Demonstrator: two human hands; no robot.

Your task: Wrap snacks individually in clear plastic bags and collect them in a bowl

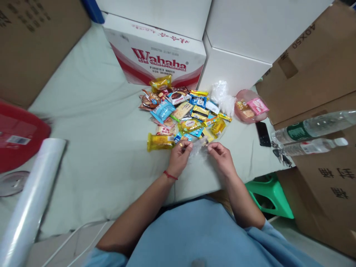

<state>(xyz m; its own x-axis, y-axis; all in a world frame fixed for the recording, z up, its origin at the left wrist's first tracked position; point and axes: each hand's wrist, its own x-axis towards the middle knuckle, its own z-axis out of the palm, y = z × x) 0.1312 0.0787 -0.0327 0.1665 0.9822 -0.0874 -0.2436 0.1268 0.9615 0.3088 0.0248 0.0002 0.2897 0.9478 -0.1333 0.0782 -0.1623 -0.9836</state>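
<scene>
Between my two hands a small clear plastic bag (197, 149) is stretched in front of the snacks. My left hand (179, 155), with a red string at the wrist, pinches the bag's left side. On the other side my right hand (222, 157) pinches its right edge, fingertips together. Just beyond lies a heap of wrapped snacks (183, 111) in yellow, blue, brown and cream packets. A yellow-wrapped snack (161, 142) lies close to the left of my left hand. Whether anything is inside the bag I cannot tell.
A Wahaha water carton (158, 55) stands behind the heap. Crumpled clear bags (224, 98) and a pink bowl (247, 118) holding snacks are to the right, near a phone (263, 134), keys (280, 157) and plastic bottles (314, 128). A plastic film roll (36, 200) lies left.
</scene>
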